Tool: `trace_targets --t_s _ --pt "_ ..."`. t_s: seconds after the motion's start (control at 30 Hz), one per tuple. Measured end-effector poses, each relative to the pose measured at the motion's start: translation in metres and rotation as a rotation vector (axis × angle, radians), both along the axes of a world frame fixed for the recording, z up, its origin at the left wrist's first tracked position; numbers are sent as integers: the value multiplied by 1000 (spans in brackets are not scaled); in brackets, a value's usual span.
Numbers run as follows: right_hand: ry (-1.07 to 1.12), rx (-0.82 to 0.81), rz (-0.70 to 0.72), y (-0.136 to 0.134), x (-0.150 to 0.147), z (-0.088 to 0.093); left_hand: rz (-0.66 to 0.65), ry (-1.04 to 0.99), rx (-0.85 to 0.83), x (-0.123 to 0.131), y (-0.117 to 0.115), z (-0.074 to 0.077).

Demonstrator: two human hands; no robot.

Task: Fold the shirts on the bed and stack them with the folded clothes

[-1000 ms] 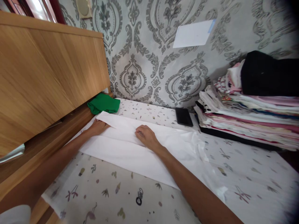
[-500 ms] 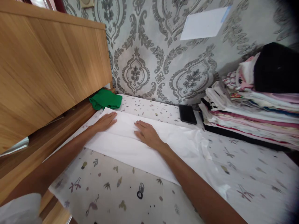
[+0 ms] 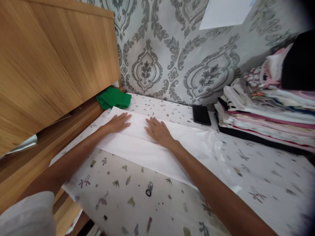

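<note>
A white garment (image 3: 137, 147), folded into a long strip, lies flat across the patterned cover. My left hand (image 3: 117, 123) rests on its left part, palm down with the fingers stretched out. Farther right, my right hand (image 3: 158, 131) lies flat on the same cloth, fingers spread toward the wall. The strip's right end looks thin, wrinkled and loose, and my right forearm hides some of it. Just beyond the left end sits a folded green cloth (image 3: 114, 97).
A tall stack of folded clothes (image 3: 265, 121) stands at the right, topped by a black item (image 3: 299, 65). Near the wall lies a black phone-like slab (image 3: 201, 115). A wooden cabinet (image 3: 59, 55) overhangs the left side. White paper (image 3: 225, 14) hangs on the patterned wall.
My left hand has slid a little right along the white cloth, its fingers more spread. My right hand remains flat on it. The view has shifted slightly downward.
</note>
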State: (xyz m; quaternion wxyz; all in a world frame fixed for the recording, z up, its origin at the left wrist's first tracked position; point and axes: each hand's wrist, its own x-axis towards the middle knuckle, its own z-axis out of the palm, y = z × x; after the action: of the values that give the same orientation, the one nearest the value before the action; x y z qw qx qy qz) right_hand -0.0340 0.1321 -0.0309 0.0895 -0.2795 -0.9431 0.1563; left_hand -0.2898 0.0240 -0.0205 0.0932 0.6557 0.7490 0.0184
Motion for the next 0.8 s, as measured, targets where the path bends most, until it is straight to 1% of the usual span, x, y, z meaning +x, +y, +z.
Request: trace_targets --t_s 0.03,0.1,0.17,0.23,0.3,0.37,0.47,0.6,0.67,0.73,0.8 --pt "-36 1 -11 1 0 -1 -11 -11 -37 1 -1 0" --pt "-72 -6 -13 3 0 -5 9 -26 -89 0 -5 4" --pt "-35 5 -11 3 1 -6 37 -53 -75 -1 -13 12" --pt "29 27 -17 0 4 -3 29 -99 -25 0 -27 23" --pt "88 54 -18 -7 12 2 -11 -139 9 1 -44 31" --pt "123 84 -1 -15 26 6 -28 -143 8 0 -61 34" --pt "118 137 24 -28 52 4 10 -77 -11 -4 -80 25" --pt "66 142 -14 -39 86 -3 11 35 -20 -10 -89 9" --pt "123 139 -61 -43 102 1 4 43 -9 -10 -91 5" --pt "217 131 -124 -49 123 9 12 32 25 -9 -92 4" --pt "302 95 -232 -56 150 16 5 4 90 -5 -91 3"
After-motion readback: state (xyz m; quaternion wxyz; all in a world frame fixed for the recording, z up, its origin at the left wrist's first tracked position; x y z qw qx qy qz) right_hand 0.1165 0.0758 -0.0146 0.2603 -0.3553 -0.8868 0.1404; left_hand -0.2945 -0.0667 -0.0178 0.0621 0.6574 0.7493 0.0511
